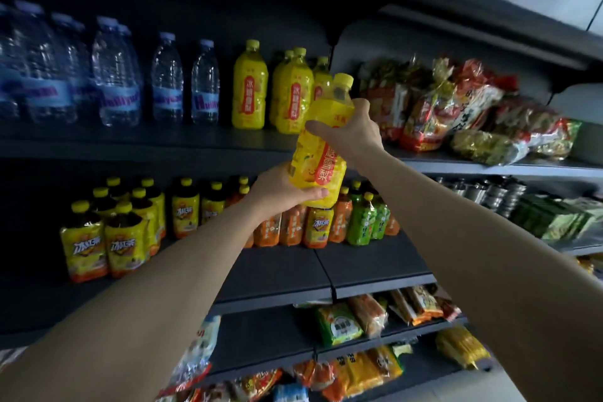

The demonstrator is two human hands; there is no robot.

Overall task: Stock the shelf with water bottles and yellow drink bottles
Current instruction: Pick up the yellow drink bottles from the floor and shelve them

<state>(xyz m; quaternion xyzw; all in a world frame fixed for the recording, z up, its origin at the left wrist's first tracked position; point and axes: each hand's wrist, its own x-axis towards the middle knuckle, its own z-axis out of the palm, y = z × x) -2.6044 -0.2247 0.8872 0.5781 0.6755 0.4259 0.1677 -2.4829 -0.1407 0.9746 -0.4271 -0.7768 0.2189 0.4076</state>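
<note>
Held bottle: a yellow drink bottle (321,143) is up in the air in front of the upper shelf (130,143), tilted with its yellow cap leaning right.
Left hand: the left hand (284,192) cups the bottle's base from below, fingers curled round the bottom.
Right hand: the right hand (352,132) grips the bottle's upper half, thumb across the front and fingers wrapped behind.
Upper shelf, left: clear water bottles (114,75) with blue labels stand upright in a row.
Upper shelf, middle: more yellow bottles (270,91) stand just behind the held one, right of the water.
Upper shelf, right: crinkly snack bags (456,111) lie piled.
Shelf below: iced tea bottles (107,238) with yellow caps, then orange and green ones.
</note>
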